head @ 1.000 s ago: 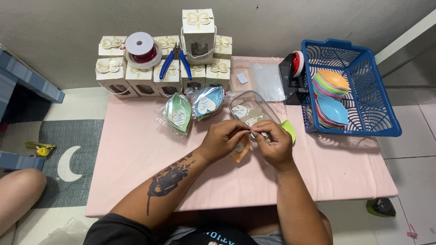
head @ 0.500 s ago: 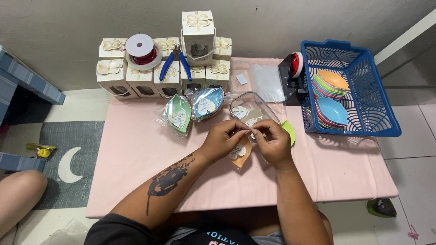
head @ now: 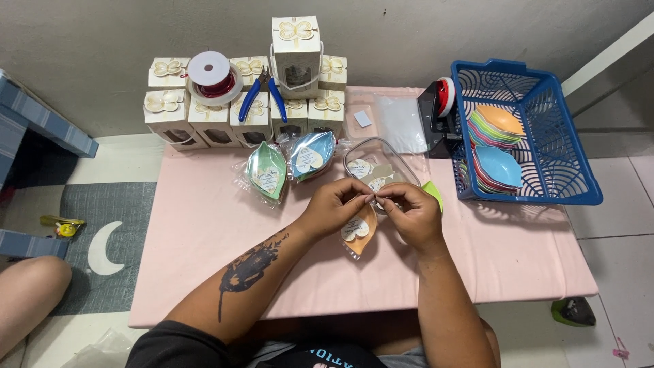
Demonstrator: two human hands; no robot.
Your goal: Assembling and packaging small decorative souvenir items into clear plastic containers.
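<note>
A low pink table (head: pixel 204 232) stands against a grey wall. Over its middle the left hand (head: pixel 337 204) and right hand (head: pixel 412 211) meet, fingers (head: pixel 364 198) pinched together on the top edge of an orange leaf-shaped packet (head: pixel 357 232) that hangs just beneath them. Just beyond the fingers lies a clear plastic container (head: pixel 375 163); further off to their right stands a blue basket (head: pixel 545 163) of coloured leaf dishes.
</note>
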